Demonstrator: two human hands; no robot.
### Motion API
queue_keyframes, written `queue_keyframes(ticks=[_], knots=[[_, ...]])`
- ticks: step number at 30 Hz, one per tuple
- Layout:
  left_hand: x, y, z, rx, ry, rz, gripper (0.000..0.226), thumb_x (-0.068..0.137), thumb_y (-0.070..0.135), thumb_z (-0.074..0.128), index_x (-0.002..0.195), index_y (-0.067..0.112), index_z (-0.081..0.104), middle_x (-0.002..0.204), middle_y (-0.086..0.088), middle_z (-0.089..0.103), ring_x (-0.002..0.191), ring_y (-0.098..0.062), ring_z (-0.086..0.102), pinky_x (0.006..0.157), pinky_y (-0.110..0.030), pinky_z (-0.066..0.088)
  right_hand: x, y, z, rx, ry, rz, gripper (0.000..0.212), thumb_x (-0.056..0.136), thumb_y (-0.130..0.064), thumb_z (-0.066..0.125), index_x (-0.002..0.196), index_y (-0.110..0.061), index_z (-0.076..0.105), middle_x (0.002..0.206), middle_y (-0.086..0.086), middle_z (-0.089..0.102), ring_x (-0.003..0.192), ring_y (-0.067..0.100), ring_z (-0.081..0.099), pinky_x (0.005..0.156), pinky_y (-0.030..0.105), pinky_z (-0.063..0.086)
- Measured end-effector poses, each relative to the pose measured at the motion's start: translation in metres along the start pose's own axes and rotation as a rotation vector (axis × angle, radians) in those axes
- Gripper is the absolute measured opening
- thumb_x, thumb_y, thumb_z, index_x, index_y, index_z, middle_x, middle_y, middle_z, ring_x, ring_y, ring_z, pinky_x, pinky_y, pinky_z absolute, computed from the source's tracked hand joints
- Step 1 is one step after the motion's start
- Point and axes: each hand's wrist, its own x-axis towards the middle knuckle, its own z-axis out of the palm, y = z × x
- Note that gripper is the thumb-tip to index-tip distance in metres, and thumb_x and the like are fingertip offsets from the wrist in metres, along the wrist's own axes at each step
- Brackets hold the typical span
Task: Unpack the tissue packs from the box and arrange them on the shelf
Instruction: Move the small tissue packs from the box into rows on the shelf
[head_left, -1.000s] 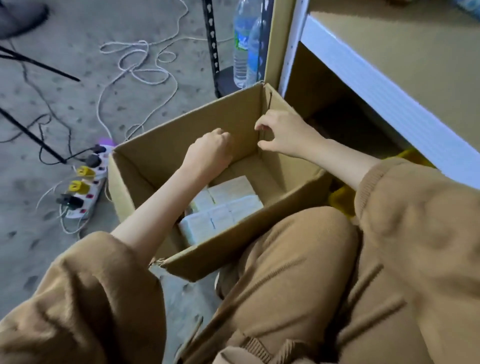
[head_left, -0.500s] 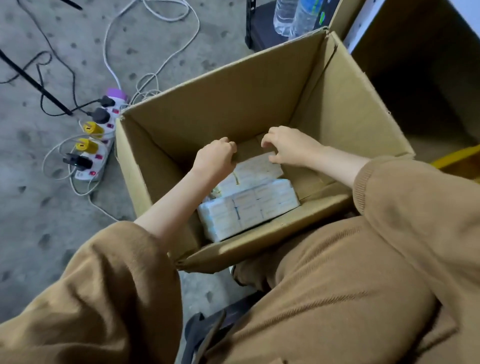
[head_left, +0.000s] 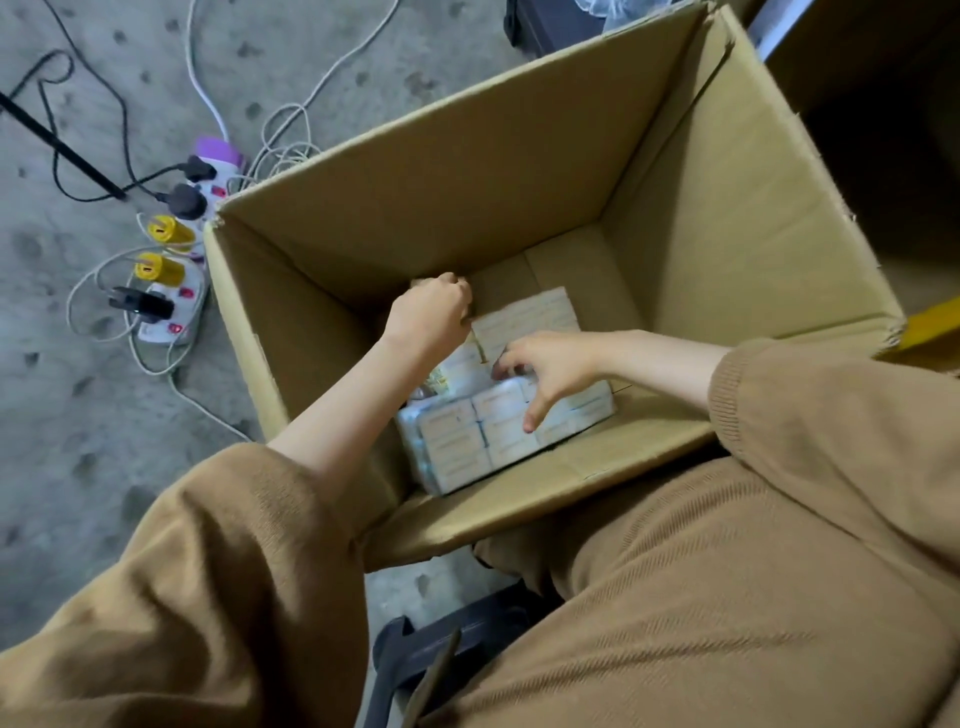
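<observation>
Tissue packs (head_left: 467, 441) are all down at the bottom of the cardboard box (head_left: 467, 171), bunched toward its near wall, so the far and right parts of the box floor are bare cardboard. Nearest to us is a bundle in clear shiny wrap. Several cream-fronted packs show through it in a grid, with faint printing we can't read. Just past it a second pale pack (head_left: 530, 317) lies flat, touching the bundle or very nearly. At the left, between the two, a bit of yellowish print shows on a wrapper.

Our left hand (head_left: 431, 317) is curled up, knuckles on top, at the far left end of the packs. Honestly we can't tell if it's got hold of anything. Our right hand (head_left: 556, 364) is spread out, with fingertips (head_left: 506, 364) down at the seam between the two lots and the thumb lying across the top of the near bundle, not clamped round anything.

The box stands open on the concrete floor (head_left: 78, 441). Left of it lies a white power strip (head_left: 171, 306) with yellow and black plugs and loose cables. The shelf (head_left: 779, 28) edge peeks in at the far right, past the box.
</observation>
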Motion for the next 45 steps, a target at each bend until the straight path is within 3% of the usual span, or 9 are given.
queue_keyframes(ticks=[4, 7, 10, 17, 24, 28, 34, 39, 45], knots=[[0.001, 0.0, 0.002, 0.004, -0.001, -0.011, 0.036, 0.094, 0.018, 0.05, 0.129, 0.006, 0.051, 0.13, -0.012, 0.052, 0.117, -0.036, 0.052, 0.087, -0.042, 0.05, 0.006, 0.0, 0.009, -0.048, 0.061, -0.025, 0.066, 0.074, -0.029, 0.074, 0.13, -0.006, 0.049, 0.13, 0.011, 0.055, 0.116, 0.025, 0.052, 0.092, 0.033, 0.043], [0.0, -0.001, 0.002, -0.012, -0.005, -0.03, 0.036, 0.094, 0.019, 0.05, 0.129, 0.008, 0.052, 0.132, -0.011, 0.052, 0.119, -0.035, 0.051, 0.09, -0.041, 0.048, 0.006, 0.009, 0.003, 0.02, 0.124, -0.015, 0.024, 0.074, -0.025, 0.074, 0.083, -0.005, 0.064, 0.076, 0.005, 0.058, 0.068, 0.018, 0.048, 0.055, 0.026, 0.031], [0.002, -0.004, 0.001, -0.048, -0.001, -0.061, 0.036, 0.095, 0.017, 0.049, 0.13, 0.009, 0.052, 0.132, -0.011, 0.051, 0.118, -0.035, 0.052, 0.091, -0.04, 0.047, -0.003, 0.034, -0.015, 0.054, 0.169, 0.08, 0.032, 0.073, -0.025, 0.075, 0.057, -0.013, 0.05, 0.055, -0.001, 0.041, 0.053, 0.014, 0.034, 0.05, 0.027, 0.02], [0.006, -0.009, 0.001, -0.084, 0.016, -0.103, 0.035, 0.096, 0.016, 0.046, 0.13, 0.011, 0.052, 0.131, -0.013, 0.053, 0.117, -0.037, 0.053, 0.09, -0.04, 0.048, -0.016, 0.1, -0.038, 0.5, 0.331, 0.331, 0.037, 0.076, -0.013, 0.073, 0.102, 0.012, 0.064, 0.088, 0.01, 0.053, 0.084, 0.019, 0.046, 0.06, 0.02, 0.036], [0.014, -0.01, 0.006, -0.116, -0.032, -0.102, 0.036, 0.096, 0.018, 0.049, 0.13, 0.011, 0.051, 0.134, -0.011, 0.054, 0.118, -0.035, 0.054, 0.093, -0.04, 0.047, 0.004, 0.117, -0.03, 0.538, 0.433, 0.392, 0.026, 0.081, -0.018, 0.069, 0.098, -0.011, 0.051, 0.1, 0.009, 0.05, 0.093, 0.021, 0.046, 0.082, 0.033, 0.04], [0.018, -0.006, 0.008, -0.107, -0.071, -0.103, 0.037, 0.095, 0.019, 0.049, 0.131, 0.01, 0.051, 0.136, -0.012, 0.052, 0.12, -0.036, 0.052, 0.095, -0.041, 0.046, 0.004, 0.112, -0.022, 0.394, 0.401, 0.393, 0.032, 0.083, -0.027, 0.065, 0.107, -0.006, 0.058, 0.097, 0.006, 0.052, 0.089, 0.021, 0.047, 0.062, 0.029, 0.038], [0.022, 0.009, 0.02, -0.118, -0.172, -0.057, 0.055, 0.088, 0.035, 0.061, 0.133, 0.007, 0.048, 0.136, -0.014, 0.05, 0.123, -0.033, 0.05, 0.096, -0.04, 0.045, 0.011, 0.096, -0.009, 0.278, 0.346, 0.43, 0.098, 0.061, -0.044, 0.081, 0.133, 0.001, 0.032, 0.131, 0.014, 0.043, 0.121, 0.028, 0.045, 0.094, 0.033, 0.041], [0.018, 0.016, 0.037, -0.013, -0.239, -0.008, 0.095, 0.07, 0.04, 0.078, 0.142, 0.004, 0.028, 0.143, -0.015, 0.035, 0.131, -0.031, 0.04, 0.101, -0.041, 0.043, 0.01, 0.098, -0.021, 0.142, 0.467, 0.422, 0.076, 0.06, -0.03, 0.082, 0.12, 0.0, 0.047, 0.123, 0.017, 0.052, 0.11, 0.032, 0.053, 0.081, 0.03, 0.044], [0.037, 0.001, 0.023, 0.018, -0.267, -0.021, 0.066, 0.075, 0.034, 0.072, 0.129, 0.003, 0.048, 0.128, -0.015, 0.054, 0.115, -0.03, 0.055, 0.089, -0.033, 0.048, -0.004, 0.107, -0.035, 0.418, 0.516, 0.467, 0.052, 0.06, -0.024, 0.083, 0.105, -0.009, 0.061, 0.1, 0.006, 0.061, 0.085, 0.02, 0.053, 0.067, 0.022, 0.041]])
